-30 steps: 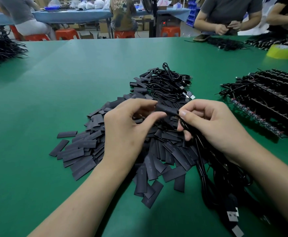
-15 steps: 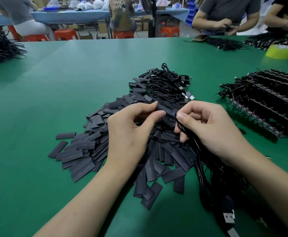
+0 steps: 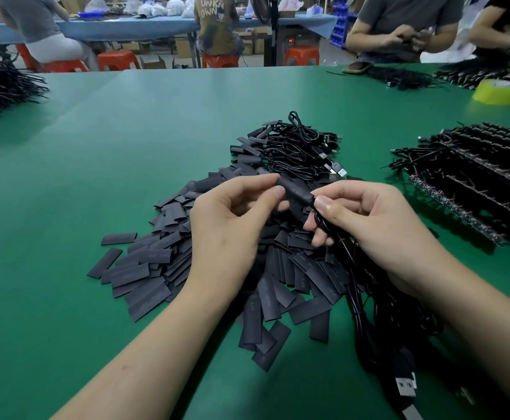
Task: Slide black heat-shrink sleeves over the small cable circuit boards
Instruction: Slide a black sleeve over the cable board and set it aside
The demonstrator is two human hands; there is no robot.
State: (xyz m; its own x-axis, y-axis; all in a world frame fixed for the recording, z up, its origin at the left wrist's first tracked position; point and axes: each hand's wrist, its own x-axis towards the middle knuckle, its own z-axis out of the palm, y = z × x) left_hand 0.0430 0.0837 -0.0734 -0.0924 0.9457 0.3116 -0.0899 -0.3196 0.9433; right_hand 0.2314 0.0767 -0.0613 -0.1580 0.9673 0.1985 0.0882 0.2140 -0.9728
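Left grip (image 3: 229, 225) pinched one end of a black heat-shrink sleeve (image 3: 293, 189) while right grip (image 3: 378, 225) clamped the cable (image 3: 358, 286) at its other end, above the sleeve pile (image 3: 153, 268). Slightly more sleeve showed between them than half a second before. Green worktop (image 3: 126, 147) stretched to red stools (image 3: 117, 60) and seated workers (image 3: 217, 25)

Yellow tape roll (image 3: 497, 91), red stools (image 3: 119, 59), maybe phone (image 3: 359, 67)
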